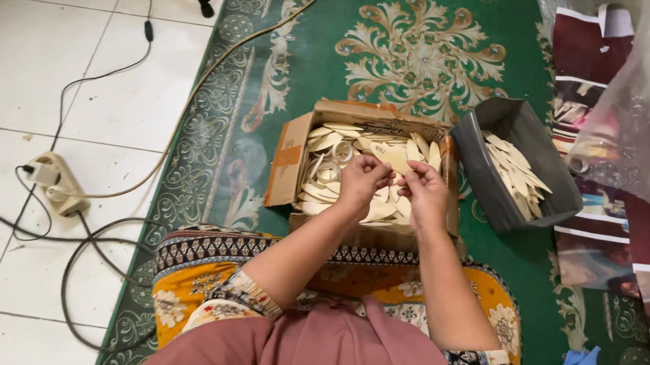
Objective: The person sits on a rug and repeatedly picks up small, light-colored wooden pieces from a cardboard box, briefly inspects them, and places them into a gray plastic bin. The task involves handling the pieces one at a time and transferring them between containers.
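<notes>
Pale wooden piece [391, 156] sat pinched between your left hand [361, 181] and right hand [424, 193], both closed on it, raised above the cardboard box [287, 160] of similar pieces; the grey bin [480, 176] stood just beside.

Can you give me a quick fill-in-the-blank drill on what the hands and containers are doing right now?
1. Both hands, the left hand and the right hand, hold a pale flat piece over the ____ box.
2. The grey bin stands to the box's ____.
3. Both containers rest on a ____ carpet.

Missing words: cardboard; right; green
</notes>
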